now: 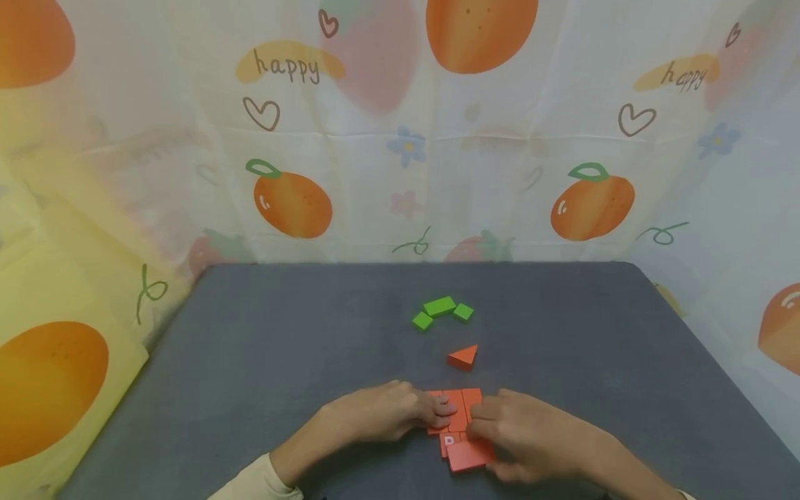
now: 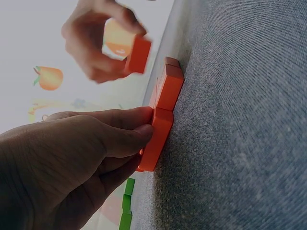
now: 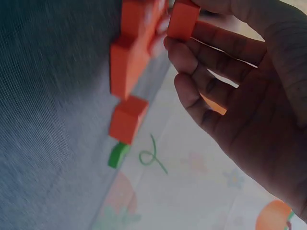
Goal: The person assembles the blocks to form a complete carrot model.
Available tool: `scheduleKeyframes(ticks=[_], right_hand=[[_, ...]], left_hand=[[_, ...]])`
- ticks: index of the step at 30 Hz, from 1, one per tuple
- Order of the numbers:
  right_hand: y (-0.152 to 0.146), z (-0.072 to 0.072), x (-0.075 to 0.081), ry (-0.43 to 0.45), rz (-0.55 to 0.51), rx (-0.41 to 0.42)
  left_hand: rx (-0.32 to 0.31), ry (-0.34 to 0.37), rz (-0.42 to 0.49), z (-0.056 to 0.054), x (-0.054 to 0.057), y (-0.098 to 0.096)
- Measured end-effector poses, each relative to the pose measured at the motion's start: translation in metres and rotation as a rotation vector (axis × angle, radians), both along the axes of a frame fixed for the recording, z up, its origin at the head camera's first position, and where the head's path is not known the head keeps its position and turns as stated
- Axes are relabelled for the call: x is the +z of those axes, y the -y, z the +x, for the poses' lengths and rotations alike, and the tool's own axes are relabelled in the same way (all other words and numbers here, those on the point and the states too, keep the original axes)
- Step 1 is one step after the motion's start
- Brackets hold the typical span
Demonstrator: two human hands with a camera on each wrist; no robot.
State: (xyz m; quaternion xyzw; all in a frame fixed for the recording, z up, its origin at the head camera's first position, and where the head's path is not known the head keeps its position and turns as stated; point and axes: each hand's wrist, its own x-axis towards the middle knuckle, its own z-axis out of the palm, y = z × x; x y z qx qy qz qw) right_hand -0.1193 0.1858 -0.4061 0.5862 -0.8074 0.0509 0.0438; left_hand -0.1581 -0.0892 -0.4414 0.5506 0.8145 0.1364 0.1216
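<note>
Several smooth, flat-faced orange-red blocks (image 1: 457, 418) are lying edge to edge between your hands; your left hand (image 1: 400, 411), fingers close together, is resting its fingertips on them. Your right hand (image 1: 531, 430) is pinching an oblong block (image 1: 469, 456) above their near side. Beyond both hands, an orange triangular wedge (image 1: 462, 357) and three angular green blocks (image 1: 439, 306) are sitting on the finely ribbed gray tabletop (image 1: 281, 333).

Lower blocks (image 1: 459, 417): red-orange, lying flat, touching side by side
Raised block (image 1: 469, 457): red-orange, being pinched, hovering above the lower blocks
</note>
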Motion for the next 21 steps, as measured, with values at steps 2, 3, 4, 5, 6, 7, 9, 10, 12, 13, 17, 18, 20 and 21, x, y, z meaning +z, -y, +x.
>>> scheduleKeyframes(ticks=[2, 3, 4, 5, 6, 7, 9, 10, 12, 13, 17, 18, 20, 21], right_hand=[[0.001, 0.006, -0.006, 0.012, 0.001, 0.003], [0.002, 0.009, -0.009, 0.018, 0.007, -0.002], [0.002, 0.011, -0.011, 0.032, 0.020, -0.012], [0.003, 0.014, -0.013, 0.038, 0.027, -0.024], [0.004, 0.015, -0.014, 0.053, 0.045, -0.041], [0.005, 0.017, -0.015, 0.062, 0.064, -0.058], [0.006, 0.019, -0.015, 0.093, 0.098, -0.097], [0.007, 0.019, -0.015, 0.109, 0.108, -0.113], [0.009, 0.020, -0.014, 0.106, 0.112, -0.132], [0.010, 0.020, -0.014, 0.091, 0.096, -0.131], [0.016, 0.017, -0.015, 0.024, 0.053, -0.116], [0.017, 0.016, -0.015, 0.014, 0.045, -0.114], [0.018, 0.015, -0.017, 0.013, 0.042, -0.115], [0.019, 0.014, -0.017, 0.006, 0.036, -0.116]], left_hand=[[0.004, 0.014, -0.005, 0.000, 0.000, 0.000], [0.004, 0.012, -0.005, 0.000, 0.000, 0.000], [0.006, 0.013, -0.006, 0.000, 0.000, 0.000], [0.010, 0.014, -0.008, 0.000, 0.000, 0.000], [0.011, 0.012, -0.007, 0.000, -0.001, 0.000], [0.011, 0.008, -0.005, 0.000, -0.001, 0.000], [0.006, -0.008, 0.003, 0.000, -0.001, 0.000], [0.006, -0.009, 0.003, 0.000, 0.000, 0.000], [0.003, -0.011, 0.005, -0.001, 0.000, 0.000], [0.001, -0.012, 0.005, -0.001, 0.000, 0.001], [-0.004, -0.011, 0.009, -0.001, -0.001, 0.001], [-0.006, -0.011, 0.012, -0.001, -0.001, 0.001], [-0.008, -0.010, 0.019, -0.001, -0.002, 0.001], [-0.010, -0.010, 0.021, -0.001, -0.003, 0.001]])
